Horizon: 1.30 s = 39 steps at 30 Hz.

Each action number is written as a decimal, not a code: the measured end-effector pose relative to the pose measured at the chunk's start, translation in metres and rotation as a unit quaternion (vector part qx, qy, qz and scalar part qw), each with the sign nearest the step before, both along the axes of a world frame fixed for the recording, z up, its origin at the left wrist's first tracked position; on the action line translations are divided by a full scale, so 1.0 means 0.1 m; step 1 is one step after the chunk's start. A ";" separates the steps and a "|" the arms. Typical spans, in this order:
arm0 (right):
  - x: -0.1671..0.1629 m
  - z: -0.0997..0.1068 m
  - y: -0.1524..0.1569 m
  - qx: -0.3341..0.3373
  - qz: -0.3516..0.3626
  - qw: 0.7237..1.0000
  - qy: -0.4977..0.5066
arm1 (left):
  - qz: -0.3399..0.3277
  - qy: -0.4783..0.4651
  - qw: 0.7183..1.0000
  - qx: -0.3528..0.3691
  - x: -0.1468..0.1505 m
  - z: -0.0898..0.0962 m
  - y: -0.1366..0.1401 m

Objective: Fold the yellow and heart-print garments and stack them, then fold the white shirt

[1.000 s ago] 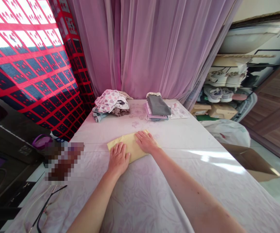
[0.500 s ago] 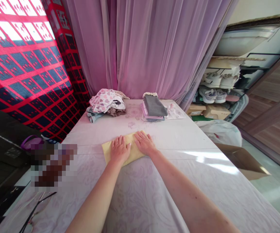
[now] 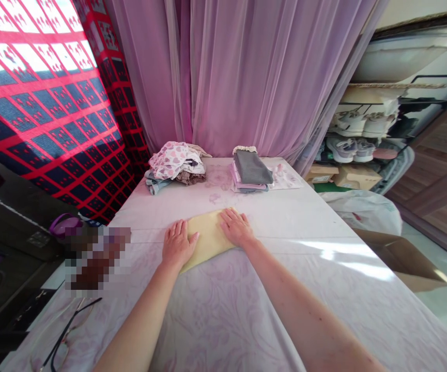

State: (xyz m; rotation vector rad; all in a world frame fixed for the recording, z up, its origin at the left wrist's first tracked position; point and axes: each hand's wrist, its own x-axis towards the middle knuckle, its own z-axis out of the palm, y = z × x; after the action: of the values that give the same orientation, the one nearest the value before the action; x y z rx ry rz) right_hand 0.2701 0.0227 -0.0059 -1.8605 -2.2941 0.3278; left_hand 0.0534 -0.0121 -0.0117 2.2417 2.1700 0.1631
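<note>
A pale yellow folded cloth (image 3: 206, 240) lies flat on the light patterned sheet (image 3: 285, 212), in front of me. Flat on its left end rests my left hand (image 3: 177, 244), fingers stretched out and thumb apart. My right hand (image 3: 237, 227) lies on the cloth's right end with its fingers spread. Neither hand grips anything. What kind of garment or cloth the yellow piece is, I cannot make out.
Behind the cloth, a loose heap of clothes (image 3: 176, 165) sits at the left, and a folded stack topped with grey cloth (image 3: 252, 168) at the right. Glasses (image 3: 68, 330) lie near left. An open cardboard box (image 3: 401, 256) stands beyond the right edge.
My left hand has slid left toward the cloth's left end, uncovering its middle. My right hand stays nearly in place on the cloth. The view has turned slightly left.
</note>
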 end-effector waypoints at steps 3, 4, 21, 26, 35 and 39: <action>0.03 -0.02 -0.04 0.025 -0.021 0.999 0.014 | -0.001 -0.015 1.000 -0.004 -0.06 0.00 -0.02; 0.05 -0.03 -0.07 0.036 -0.029 0.999 0.021 | 0.000 -0.019 1.000 -0.006 -0.08 0.01 -0.02; 0.44 -0.31 -0.52 0.126 0.053 0.977 0.164 | 0.007 -0.023 1.000 0.012 -0.05 0.05 -0.07; 0.44 -0.23 -0.57 0.063 0.064 0.989 0.120 | 0.010 -0.025 1.000 0.013 -0.05 0.04 -0.08; 0.42 -0.31 -0.58 0.099 0.059 0.988 0.104 | 0.008 -0.036 0.999 0.035 -0.06 -0.02 -0.10; 0.41 -0.31 -0.59 0.104 0.058 0.988 0.102 | 0.007 -0.036 0.998 0.046 -0.09 -0.08 -0.10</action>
State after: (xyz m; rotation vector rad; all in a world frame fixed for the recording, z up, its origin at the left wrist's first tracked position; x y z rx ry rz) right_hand 0.3108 -0.0367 -0.0371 -1.5241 -2.2080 0.2693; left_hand 0.0439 -0.0218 -0.0199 2.2295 2.1838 0.3449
